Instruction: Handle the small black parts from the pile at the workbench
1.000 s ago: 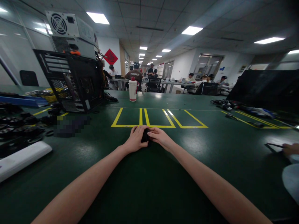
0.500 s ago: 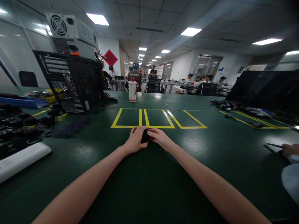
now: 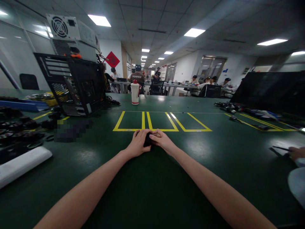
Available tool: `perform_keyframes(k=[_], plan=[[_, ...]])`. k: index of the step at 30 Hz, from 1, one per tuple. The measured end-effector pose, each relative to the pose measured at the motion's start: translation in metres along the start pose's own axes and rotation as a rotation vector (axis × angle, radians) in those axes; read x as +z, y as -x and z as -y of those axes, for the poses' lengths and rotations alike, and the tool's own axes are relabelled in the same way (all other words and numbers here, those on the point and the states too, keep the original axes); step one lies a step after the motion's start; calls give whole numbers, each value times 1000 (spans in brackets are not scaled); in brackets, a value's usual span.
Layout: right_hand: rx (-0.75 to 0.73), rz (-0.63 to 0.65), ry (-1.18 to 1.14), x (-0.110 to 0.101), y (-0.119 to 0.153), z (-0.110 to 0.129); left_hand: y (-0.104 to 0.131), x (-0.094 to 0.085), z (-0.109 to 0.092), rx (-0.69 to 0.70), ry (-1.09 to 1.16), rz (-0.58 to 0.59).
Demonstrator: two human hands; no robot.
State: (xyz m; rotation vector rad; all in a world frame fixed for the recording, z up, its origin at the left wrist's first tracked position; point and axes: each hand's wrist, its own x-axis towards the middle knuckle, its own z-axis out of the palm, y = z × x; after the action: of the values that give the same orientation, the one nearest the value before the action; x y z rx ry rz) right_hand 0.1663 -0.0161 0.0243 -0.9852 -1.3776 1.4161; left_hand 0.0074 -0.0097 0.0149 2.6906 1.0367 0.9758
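A small black object (image 3: 147, 140) is between my two hands on the green table (image 3: 152, 184), just below the yellow tape outlines (image 3: 162, 129). My left hand (image 3: 139, 142) is closed around its left side, thumb below and fingers over the top. At its right edge, my right hand (image 3: 162, 139) has its fingers pinched together against the object. Most of the object is hidden by my fingers, so its exact kind cannot be made out.
A black computer case (image 3: 81, 86) with power supplies on top stands at left. Nearby lie black parts (image 3: 16, 127) and a white bar (image 3: 26, 165). Beyond the tape is a white bottle (image 3: 135, 93). Cables (image 3: 228, 107) and another person's hand (image 3: 296, 153) are at right.
The fingers of my right hand have shifted slightly at the black object. My left hand has barely moved.
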Motion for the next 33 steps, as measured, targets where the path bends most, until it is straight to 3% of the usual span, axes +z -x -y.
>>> perform_keyframes(k=[6,14,24,27,33], plan=[[91,0,10,-3,-4,-2,0,0,1,-13,3,12],[-43,79,109,-9,5,0,0,-1,-1,-28,4,22],[28,-53,15,2,-1,0,-1,-1,-2,-23,5,8],[56,2,11,-2,0,1,0,-1,-2,-17,9,10],[-44,67,83,-10,3,0,-1,0,0,-21,9,8]])
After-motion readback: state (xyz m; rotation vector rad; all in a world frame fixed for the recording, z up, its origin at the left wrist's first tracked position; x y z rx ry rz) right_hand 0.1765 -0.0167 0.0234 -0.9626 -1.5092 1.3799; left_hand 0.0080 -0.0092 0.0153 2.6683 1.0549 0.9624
